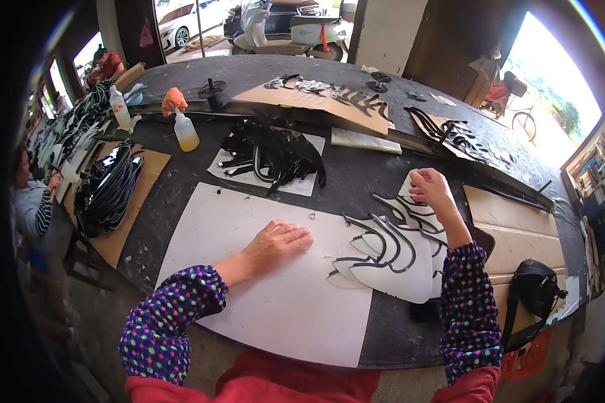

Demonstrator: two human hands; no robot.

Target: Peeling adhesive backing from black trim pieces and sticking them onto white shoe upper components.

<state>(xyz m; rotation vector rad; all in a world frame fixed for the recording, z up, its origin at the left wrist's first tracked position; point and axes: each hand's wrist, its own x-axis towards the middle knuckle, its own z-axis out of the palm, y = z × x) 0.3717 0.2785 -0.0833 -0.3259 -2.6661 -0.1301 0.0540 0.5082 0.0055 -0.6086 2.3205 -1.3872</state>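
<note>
My left hand [275,247] lies palm down on a large white board [269,305], its fingers stretched forward and holding nothing. To the right, my right hand [433,191] is raised over a pile of white curved pieces with black edging [390,258]. Its fingertips are pinched at the upper end of a white piece [405,184], partly hidden by the fingers. A small ring [312,216] sits near the board's far edge. Beyond the board, a heap of glossy black strips [272,154] rests on white sheets.
Black strip bundles [109,191] lie on cardboard at left, near a spray bottle [185,132]. More cardboard [329,104] carries curved strips at the back. A black bag [536,289] lies at right. Another person [33,201] sits at the left edge.
</note>
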